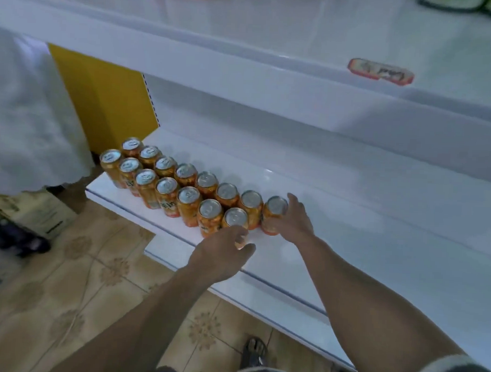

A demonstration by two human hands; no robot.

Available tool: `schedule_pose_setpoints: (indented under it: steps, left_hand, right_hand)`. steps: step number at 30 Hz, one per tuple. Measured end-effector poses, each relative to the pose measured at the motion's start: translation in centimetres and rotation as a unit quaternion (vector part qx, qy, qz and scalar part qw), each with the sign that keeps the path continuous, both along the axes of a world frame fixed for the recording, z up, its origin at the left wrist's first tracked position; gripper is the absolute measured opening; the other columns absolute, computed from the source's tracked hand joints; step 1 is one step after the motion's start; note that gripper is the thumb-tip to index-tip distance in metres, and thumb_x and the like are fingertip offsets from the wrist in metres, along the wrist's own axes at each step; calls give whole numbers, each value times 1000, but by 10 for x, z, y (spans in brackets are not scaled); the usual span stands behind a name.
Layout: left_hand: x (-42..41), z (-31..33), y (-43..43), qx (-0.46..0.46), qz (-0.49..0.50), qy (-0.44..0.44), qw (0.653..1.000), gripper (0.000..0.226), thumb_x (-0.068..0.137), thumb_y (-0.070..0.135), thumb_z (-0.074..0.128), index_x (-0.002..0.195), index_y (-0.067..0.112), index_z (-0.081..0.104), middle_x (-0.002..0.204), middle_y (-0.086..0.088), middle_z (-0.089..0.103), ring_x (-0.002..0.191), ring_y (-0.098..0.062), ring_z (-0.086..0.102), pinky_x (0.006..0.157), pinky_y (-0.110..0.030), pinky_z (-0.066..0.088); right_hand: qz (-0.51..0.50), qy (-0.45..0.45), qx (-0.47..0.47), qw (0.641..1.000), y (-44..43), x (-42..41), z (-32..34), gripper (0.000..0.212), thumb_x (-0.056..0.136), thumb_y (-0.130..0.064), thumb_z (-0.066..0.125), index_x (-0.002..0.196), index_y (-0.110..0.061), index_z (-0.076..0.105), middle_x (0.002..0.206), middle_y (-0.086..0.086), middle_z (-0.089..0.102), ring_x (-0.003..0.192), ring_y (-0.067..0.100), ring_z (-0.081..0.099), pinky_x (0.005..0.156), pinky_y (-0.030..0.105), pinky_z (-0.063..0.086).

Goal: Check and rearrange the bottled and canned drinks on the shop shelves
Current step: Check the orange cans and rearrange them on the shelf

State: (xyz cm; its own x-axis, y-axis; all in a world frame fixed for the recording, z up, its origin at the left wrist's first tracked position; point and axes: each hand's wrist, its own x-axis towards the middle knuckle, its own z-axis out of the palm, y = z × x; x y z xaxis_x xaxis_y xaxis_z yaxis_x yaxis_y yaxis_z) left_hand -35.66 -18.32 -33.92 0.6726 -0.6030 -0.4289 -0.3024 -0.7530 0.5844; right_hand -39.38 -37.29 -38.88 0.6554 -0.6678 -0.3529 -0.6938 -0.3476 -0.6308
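Cans (186, 196): orange, upright, two tight rows at the left end of the low white shelf (362, 247) (tops all facing up).
Right hand (296, 224): grasps the back end can (276, 207), likely to press it against its row.
Left hand (221, 255): fingers curl round the front end can (235, 217), probably squaring that row's end.

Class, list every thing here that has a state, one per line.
Cans: upright, in two rows on the shelf.
End can: upright, gripped by right hand.
Front can: upright, touched by left hand; grip unclear.
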Motion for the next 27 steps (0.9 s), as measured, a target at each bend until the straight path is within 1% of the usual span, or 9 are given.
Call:
schedule_pose_setpoints:
  steps: [4, 8, 11, 13, 16, 19, 21, 24, 27]
  left_hand:
    - [19, -10, 3, -10, 1, 41, 999, 41, 92, 50, 58, 131, 35, 55, 125, 14, 60, 113, -13, 59, 100, -37, 48]
    - [26, -12, 10, -34, -33, 66, 997, 39, 94, 45, 59, 130, 31, 56, 116, 18, 59, 105, -6, 59, 96, -32, 49]
    - [27, -10, 22, -60, -89, 89, 990, 37, 96, 44, 59, 131, 32, 55, 115, 21, 59, 99, 4, 57, 84, -21, 46]
    - [27, -13, 33, -88, -112, 108, 984, 37, 96, 42, 61, 131, 33, 53, 117, 21, 60, 100, 4, 58, 82, -17, 46]
    - [26, -15, 44, -153, -121, 131, 972, 52, 91, 40, 69, 138, 35, 47, 127, 21, 57, 114, 0, 56, 95, -23, 49]
    - [21, -13, 55, -224, -155, 97, 957, 78, 85, 39, 76, 150, 35, 33, 149, 16, 43, 132, -2, 44, 109, -32, 42]
    - [18, -7, 60, -281, -186, 70, 939, 87, 82, 43, 78, 152, 31, 29, 154, 11, 38, 141, -7, 37, 114, -38, 39]
    - [13, 6, 67, -362, -223, 45, 904, 89, 78, 44, 80, 150, 21, 33, 149, 5, 45, 139, -16, 42, 109, -45, 44]
    - [4, 28, 71, -432, -214, 59, 874, 80, 76, 20, 87, 142, 25, 42, 137, 6, 55, 131, -14, 51, 105, -37, 47]
  right_hand:
    - [-17, -9, -1, 1000, 1, 13, -17, 83, 68, -36, 83, 139, -26, 43, 130, 4, 58, 111, 28, 61, 89, 40, 53]
    - [-76, -40, -25, 996, 10, -3, -12, 64, 68, -37, 83, 124, -27, 52, 114, -3, 64, 95, 21, 61, 80, 34, 49]
    - [-134, -86, -31, 987, 33, -30, 6, 59, 77, -35, 82, 127, -28, 52, 113, -6, 62, 96, 16, 56, 80, 30, 44]
    - [-154, -120, -33, 980, 56, -48, 23, 57, 76, -35, 85, 122, -33, 51, 110, -11, 61, 99, 13, 58, 80, 29, 45]
    - [-160, -155, -55, 973, 95, -67, 53, 62, 72, -32, 89, 116, -39, 47, 107, -19, 60, 98, 6, 59, 82, 25, 48]
    - [-163, -183, -70, 967, 137, -80, 80, 63, 71, -33, 88, 116, -41, 46, 108, -28, 56, 100, -2, 56, 82, 19, 45]
    - [-142, -194, -100, 965, 161, -88, 97, 63, 71, -36, 88, 118, -43, 47, 111, -28, 56, 106, -1, 56, 85, 18, 45]
    - [-100, -208, -180, 956, 190, -98, 123, 65, 70, -39, 89, 120, -44, 48, 112, -31, 54, 109, -4, 53, 89, 11, 41]
    - [-48, -242, -284, 926, 208, -108, 149, 63, 72, -46, 81, 127, -33, 52, 114, -27, 52, 108, -8, 49, 90, 2, 36]
